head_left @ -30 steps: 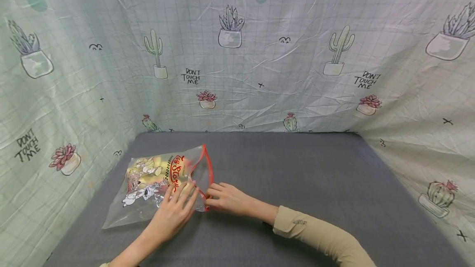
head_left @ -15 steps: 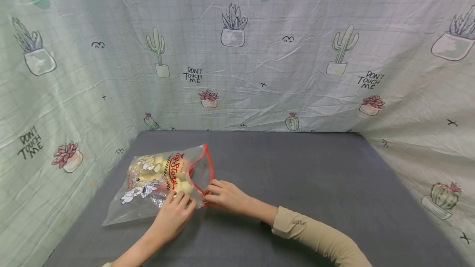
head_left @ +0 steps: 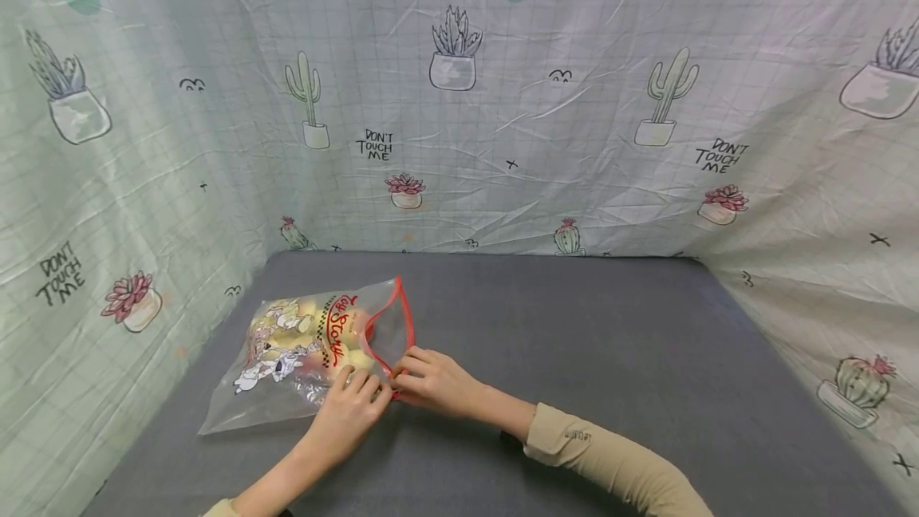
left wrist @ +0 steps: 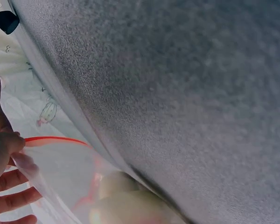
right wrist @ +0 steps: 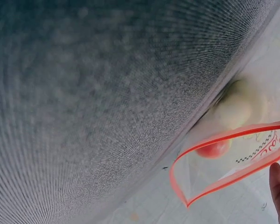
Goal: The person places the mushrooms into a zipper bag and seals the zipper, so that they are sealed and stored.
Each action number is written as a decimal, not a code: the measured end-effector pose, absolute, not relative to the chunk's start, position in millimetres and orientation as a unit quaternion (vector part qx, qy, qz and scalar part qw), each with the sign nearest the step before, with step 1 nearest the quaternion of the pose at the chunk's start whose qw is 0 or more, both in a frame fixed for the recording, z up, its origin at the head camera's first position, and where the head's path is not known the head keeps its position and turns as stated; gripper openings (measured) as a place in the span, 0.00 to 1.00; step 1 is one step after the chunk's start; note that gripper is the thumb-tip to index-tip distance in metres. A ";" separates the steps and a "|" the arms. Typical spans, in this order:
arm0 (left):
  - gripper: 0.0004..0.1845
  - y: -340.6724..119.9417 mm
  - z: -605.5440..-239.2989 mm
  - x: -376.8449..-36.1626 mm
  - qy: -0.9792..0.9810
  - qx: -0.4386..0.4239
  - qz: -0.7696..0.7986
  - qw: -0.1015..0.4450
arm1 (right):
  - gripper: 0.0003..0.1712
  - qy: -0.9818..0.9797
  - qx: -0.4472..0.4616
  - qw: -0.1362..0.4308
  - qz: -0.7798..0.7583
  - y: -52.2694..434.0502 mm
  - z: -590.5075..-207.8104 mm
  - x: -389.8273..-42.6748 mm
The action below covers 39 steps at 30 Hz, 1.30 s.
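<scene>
A clear zip bag with a red zip edge and printed cartoon figures lies on the grey table, its mouth facing right and spread apart. Inside are several round pale-yellow and red pieces that look like fruit. My left hand grips the bag's near edge by the mouth; in the left wrist view its thumb lies over the film and the fingers show beyond it. With its fingertips, my right hand pinches the red edge at the near corner. The exact fingertip contact is partly hidden.
The grey table reaches to a cloth backdrop printed with cacti, which hangs behind and on both sides. In the right wrist view, the red zip edge forms an open loop.
My left hand has slid off the bag's printed face to its near edge, then right toward the mouth, and now grips there. The right hand stays nearly in place at the red edge.
</scene>
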<state>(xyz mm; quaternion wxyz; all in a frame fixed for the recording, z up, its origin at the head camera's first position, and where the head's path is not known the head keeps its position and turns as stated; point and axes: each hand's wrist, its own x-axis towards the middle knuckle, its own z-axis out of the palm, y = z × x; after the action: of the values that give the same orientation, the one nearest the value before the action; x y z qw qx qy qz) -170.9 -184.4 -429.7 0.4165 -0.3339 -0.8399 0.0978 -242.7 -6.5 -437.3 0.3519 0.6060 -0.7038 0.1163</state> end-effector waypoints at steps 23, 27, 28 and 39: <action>0.16 -185.3 -433.1 -178.1 -0.824 -0.377 0.090 0.414 | 0.05 -0.721 0.593 0.343 0.101 -5.1 -437.9 -243.2; 0.16 -187.0 -434.7 -180.1 -0.816 -0.391 0.081 0.419 | 0.05 -0.718 0.595 0.347 0.099 -5.9 -437.4 -244.8; 0.17 -187.4 -434.7 -180.4 -0.814 -0.393 0.081 0.419 | 0.05 -0.717 0.596 0.349 0.098 -6.3 -437.0 -245.2; 0.21 -190.9 -432.2 -179.9 -0.801 -0.410 0.074 0.431 | 0.05 -0.708 0.609 0.348 0.087 -9.2 -433.7 -247.7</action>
<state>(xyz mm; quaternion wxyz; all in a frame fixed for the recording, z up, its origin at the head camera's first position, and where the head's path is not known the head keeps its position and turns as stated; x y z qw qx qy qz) -179.9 -190.9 -432.2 0.4308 -0.4098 -0.8007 0.0738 -247.7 -9.2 -433.7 0.3483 0.6087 -0.7075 0.0867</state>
